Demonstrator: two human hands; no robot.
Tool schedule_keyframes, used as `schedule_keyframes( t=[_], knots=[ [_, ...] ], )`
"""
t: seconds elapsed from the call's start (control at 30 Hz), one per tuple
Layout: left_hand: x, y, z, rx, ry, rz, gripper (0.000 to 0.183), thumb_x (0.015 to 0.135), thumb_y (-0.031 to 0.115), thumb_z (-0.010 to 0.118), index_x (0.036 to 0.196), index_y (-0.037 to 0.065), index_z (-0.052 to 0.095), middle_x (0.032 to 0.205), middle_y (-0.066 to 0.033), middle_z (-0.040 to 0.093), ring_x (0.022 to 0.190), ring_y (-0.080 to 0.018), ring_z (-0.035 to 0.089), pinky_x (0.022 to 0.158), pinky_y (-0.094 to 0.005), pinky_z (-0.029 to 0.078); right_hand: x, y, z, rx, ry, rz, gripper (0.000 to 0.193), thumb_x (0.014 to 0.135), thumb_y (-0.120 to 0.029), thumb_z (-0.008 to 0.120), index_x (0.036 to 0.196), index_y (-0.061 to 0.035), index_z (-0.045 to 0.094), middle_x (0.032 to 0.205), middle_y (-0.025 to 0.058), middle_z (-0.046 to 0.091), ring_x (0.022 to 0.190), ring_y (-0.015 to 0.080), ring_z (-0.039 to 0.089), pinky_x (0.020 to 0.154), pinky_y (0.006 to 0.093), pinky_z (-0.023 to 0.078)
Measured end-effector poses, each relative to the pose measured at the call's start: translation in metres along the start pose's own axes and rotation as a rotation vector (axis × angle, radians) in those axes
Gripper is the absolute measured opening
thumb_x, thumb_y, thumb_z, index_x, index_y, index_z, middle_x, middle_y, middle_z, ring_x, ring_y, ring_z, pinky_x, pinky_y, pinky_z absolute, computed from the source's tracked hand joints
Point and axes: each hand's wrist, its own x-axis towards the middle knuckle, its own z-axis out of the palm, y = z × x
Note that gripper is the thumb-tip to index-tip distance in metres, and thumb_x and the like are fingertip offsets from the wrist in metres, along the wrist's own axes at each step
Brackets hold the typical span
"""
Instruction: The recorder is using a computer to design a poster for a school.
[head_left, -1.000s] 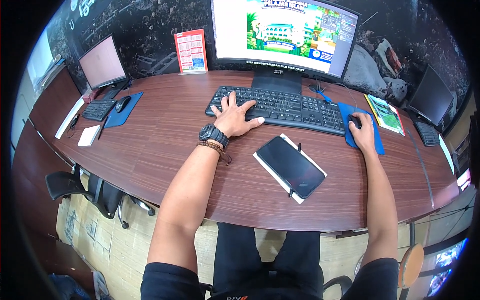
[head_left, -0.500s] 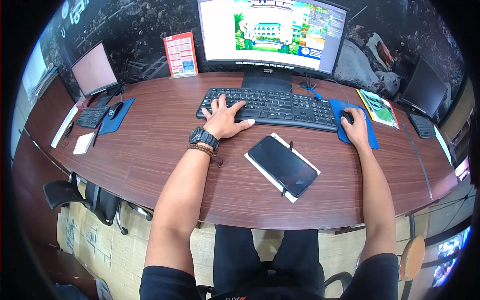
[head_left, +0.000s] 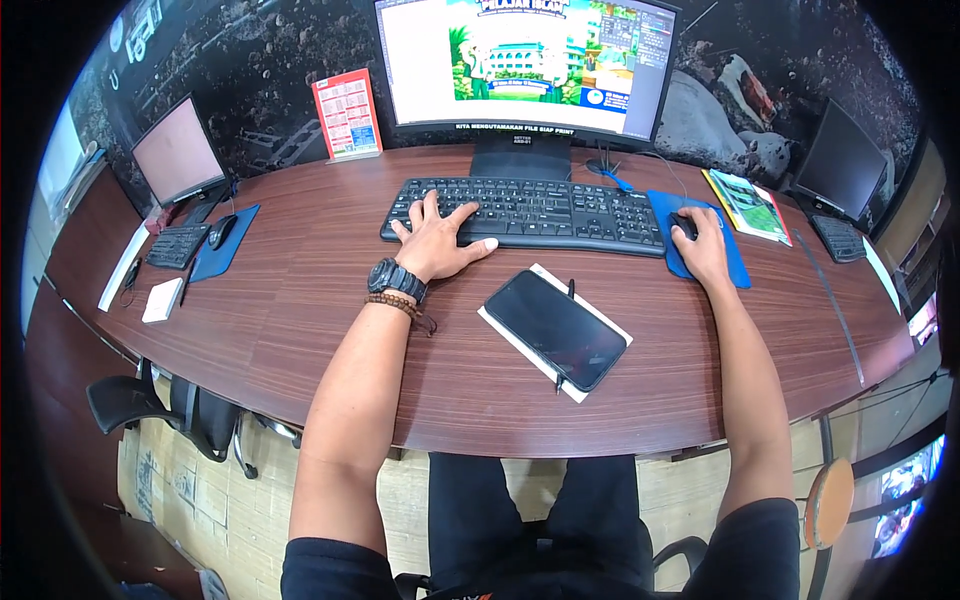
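My left hand rests with spread fingers on the left end of a black keyboard; its thumb sticks out along the front edge. A black watch and a beaded bracelet circle that wrist. My right hand is curled over a black computer mouse, mostly hidden under the fingers, on a blue mouse pad. Between my forearms lies a dark-screened smartphone on a white notepad. A black pen pokes out from under the phone. Behind the keyboard, a monitor displays a colourful green-and-blue design.
A red-and-white desk calendar stands left of the monitor. Further left are a second monitor, keyboard and mouse, plus a small white pad. To the right lie a green-and-yellow booklet and another dark monitor.
The whole view has shifted slightly, so the desk items sit a little further left. Both hands keep their places, the left on the keyboard and the right on the mouse.
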Motion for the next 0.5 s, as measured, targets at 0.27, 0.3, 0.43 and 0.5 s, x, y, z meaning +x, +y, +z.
schedule_keyframes(
  t=[0.27, 0.3, 0.43, 0.5],
  knots=[
    [0.0009, -0.0006, 0.0011, -0.008, 0.004, 0.002, 0.084, 0.076, 0.075, 0.065, 0.145, 0.029, 0.05, 0.158, -0.0292, 0.019, 0.147, -0.0483, 0.014, 0.109, -0.0745, 0.005, 0.0002, -0.0003, -0.0003, -0.007, 0.0, 0.0, 0.032, 0.083, -0.019, 0.067, 0.112, -0.0057, 0.065, 0.116, 0.0151, 0.06, 0.112, 0.0337, 0.059, 0.098, 0.041, 0.047],
    [0.001, -0.0006, 0.0012, -0.008, 0.004, 0.002, 0.084, 0.076, 0.075, 0.065, 0.145, 0.029, 0.05, 0.158, -0.0292, 0.019, 0.147, -0.0483, 0.014, 0.109, -0.0745, 0.005, 0.0003, -0.0008, -0.0005, -0.012, -0.004, 0.007, 0.032, 0.083, -0.019, 0.067, 0.112, -0.0058, 0.065, 0.116, 0.0151, 0.06, 0.112, 0.0336, 0.059, 0.098, 0.0409, 0.047],
    [0.0002, -0.0006, 0.0011, -0.005, 0.007, 0.008, 0.083, 0.077, 0.075, 0.065, 0.145, 0.03, 0.049, 0.156, -0.0309, 0.02, 0.147, -0.049, 0.013, 0.109, -0.0742, 0.008, 0.0006, -0.0013, -0.0011, -0.014, -0.01, 0.009, 0.032, 0.083, -0.019, 0.067, 0.112, -0.006, 0.065, 0.117, 0.015, 0.06, 0.113, 0.0337, 0.059, 0.098, 0.0409, 0.047],
    [0.0001, -0.0007, 0.001, 0.0, 0.01, 0.015, 0.082, 0.078, 0.074, 0.064, 0.145, 0.03, 0.049, 0.155, -0.0325, 0.021, 0.147, -0.0501, 0.012, 0.109, -0.0744, 0.01, 0.0004, -0.0012, -0.0009, -0.013, -0.012, 0.014, 0.032, 0.083, -0.019, 0.067, 0.113, -0.0061, 0.065, 0.118, 0.015, 0.06, 0.113, 0.0337, 0.059, 0.098, 0.041, 0.047]
  ],
)
